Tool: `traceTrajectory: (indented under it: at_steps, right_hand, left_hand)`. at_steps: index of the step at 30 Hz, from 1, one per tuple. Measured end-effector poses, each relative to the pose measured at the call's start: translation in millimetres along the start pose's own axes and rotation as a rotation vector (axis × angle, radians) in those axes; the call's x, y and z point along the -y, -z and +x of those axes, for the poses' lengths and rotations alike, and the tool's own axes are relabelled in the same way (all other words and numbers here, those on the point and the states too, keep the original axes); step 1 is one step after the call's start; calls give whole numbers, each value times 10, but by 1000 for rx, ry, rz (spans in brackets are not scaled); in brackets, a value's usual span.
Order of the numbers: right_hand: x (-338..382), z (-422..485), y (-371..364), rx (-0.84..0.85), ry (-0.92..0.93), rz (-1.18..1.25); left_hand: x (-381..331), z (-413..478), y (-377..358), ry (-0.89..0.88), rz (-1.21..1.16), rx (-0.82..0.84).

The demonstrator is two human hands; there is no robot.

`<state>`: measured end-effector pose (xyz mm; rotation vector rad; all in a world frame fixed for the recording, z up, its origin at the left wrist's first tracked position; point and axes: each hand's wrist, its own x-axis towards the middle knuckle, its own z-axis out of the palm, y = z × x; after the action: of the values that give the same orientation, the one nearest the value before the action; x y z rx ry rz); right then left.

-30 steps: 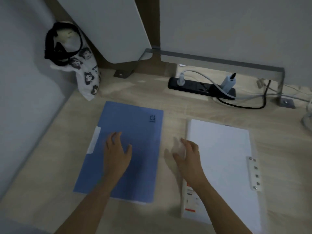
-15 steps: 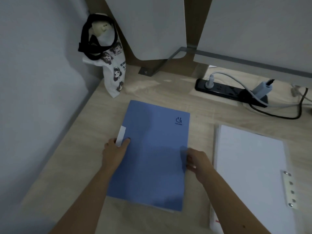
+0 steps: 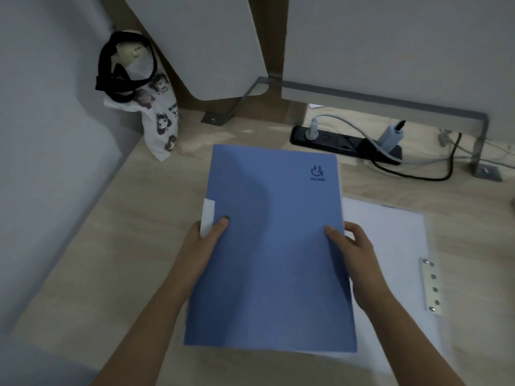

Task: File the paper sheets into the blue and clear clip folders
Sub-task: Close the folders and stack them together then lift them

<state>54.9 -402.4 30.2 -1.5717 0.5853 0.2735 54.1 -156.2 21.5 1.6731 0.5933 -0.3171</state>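
Pale wood-grain tabletop in a grey-partitioned desk nook, dim light. Standing beside it, I see a person holding a matte blue clip folder by both long edges. It is shut, logo at the top R corner, and seems raised a bit off the wood and tipped toward them.

The left hand grips the L edge w/ the thumb on the cover, just beside a small white tab poking out there. Its other fingers are under the cover, out of sight. The right hand grips the R edge, thumb on top and fingers curled round behind.

A clear plastic clip folder lies flat just to the R, partly under the blue one. It has white paper sheets lying in it and a pale metal clip strip along its R side.

Progress, as a guess: early to mid. No loose sheets show elsewhere on the wood. Can't tell if the blue one has any paper inside, or if the white stack is clamped yet. Left to do, prob.: open the blue cover, split the stack, clip both.

At the back are a black power strip w/ cables and a white printed cloth bag.
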Motion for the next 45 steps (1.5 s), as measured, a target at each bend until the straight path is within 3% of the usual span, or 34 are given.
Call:
traceTrajectory:
  at_steps: [8, 12, 16, 21, 25, 29, 32, 36, 42, 45]
  right_hand:
    - [-334, -45, 1437, -251, -53, -133]
    - [-583, 76, 1819, -304, -100, -280]
    - [-765, 198, 1926, -336, -216, -487]
    - [-729, 204, 1953, -213, -269, -63]
    - [-604, 237, 2007, -192, -365, -50]
    - [-521, 221, 2112, -89, -419, -41]
    - [-515, 165, 2124, -3, -365, 39]
    - [-352, 48, 2098, 98, -157, 115]
    - [187, -251, 1895, 78, 300, 115]
    - [254, -379, 1768, 42, 426, 138]
  left_hand:
    - [68, -311, -1627, 26, 27, 125]
    - [260, -294, -2117, 52, 229, 40]
    - [408, -327, -2295, 24, 234, -37]
    - [390, -194, -2240, 92, 195, -6]
    - [283, -145, -2159, 194, 94, 156]
    - [303, -428, -2226, 63, -18, 118]
    - [259, -636, -2222, -101, -66, 62]
    - [11, -841, -2067, -315, -42, 80]
    - [-357, -988, -1551, -661, -48, 129]
    - [-319, -947, -1356, -701, 39, 106]
